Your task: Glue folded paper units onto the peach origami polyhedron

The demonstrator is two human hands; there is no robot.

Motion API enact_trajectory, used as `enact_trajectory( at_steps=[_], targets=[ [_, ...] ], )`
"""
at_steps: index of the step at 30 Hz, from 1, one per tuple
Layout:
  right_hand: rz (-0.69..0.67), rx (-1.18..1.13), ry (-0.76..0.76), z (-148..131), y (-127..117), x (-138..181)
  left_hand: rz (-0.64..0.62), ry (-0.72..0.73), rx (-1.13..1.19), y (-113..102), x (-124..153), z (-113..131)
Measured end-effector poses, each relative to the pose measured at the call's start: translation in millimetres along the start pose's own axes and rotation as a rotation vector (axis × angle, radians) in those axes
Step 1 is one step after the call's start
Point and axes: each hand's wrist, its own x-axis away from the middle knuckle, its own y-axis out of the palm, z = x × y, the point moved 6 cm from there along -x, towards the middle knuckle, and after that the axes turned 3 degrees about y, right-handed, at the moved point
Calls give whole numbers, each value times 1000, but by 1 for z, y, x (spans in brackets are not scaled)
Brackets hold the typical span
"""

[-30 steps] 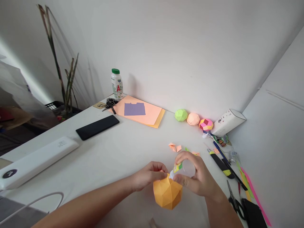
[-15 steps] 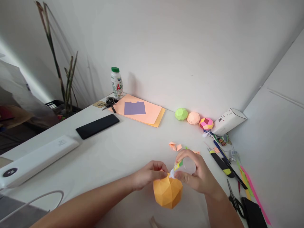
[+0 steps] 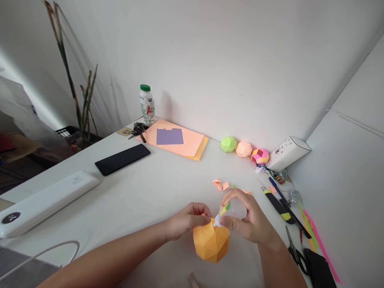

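An orange faceted paper ball [image 3: 211,243] rests on the white table [image 3: 156,192] in front of me. My left hand [image 3: 187,221] pinches a flap at the ball's top, fingers closed. My right hand [image 3: 250,221] is wrapped round a small translucent glue bottle [image 3: 234,210] with a green and yellow label. The bottle is tilted so its tip touches the top of the ball beside my left fingers. Small peach paper scraps [image 3: 220,185] lie just beyond my hands.
A green [image 3: 228,144], a peach [image 3: 243,149] and a pink-yellow paper ball [image 3: 259,156] sit by the wall beside a white box [image 3: 287,153]. Pens, a cutter [image 3: 278,206] and scissors [image 3: 295,250] lie right. Paper sheets [image 3: 177,140], a phone [image 3: 122,159], keys and a bottle [image 3: 147,104] lie left.
Almost nothing differs. Both hands stay on the orange ball with the glue bottle's tip at its top; the view shifts only slightly.
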Motion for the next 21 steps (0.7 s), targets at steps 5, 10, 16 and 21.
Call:
enact_trajectory(
  at_steps=[5, 10, 16, 21],
  targets=[
    [30, 6, 7, 1, -2, -1, 5, -4, 2, 0, 0, -1],
    [-9, 2, 10, -1, 0, -1, 7, -2, -13, 0, 0, 0],
    [43, -15, -24, -2, 0, -3, 13, -9, -5, -2, 0, -2],
    [57, -15, -33, -2, 1, -4, 7, -10, -9, -2, -1, -3]
  ],
)
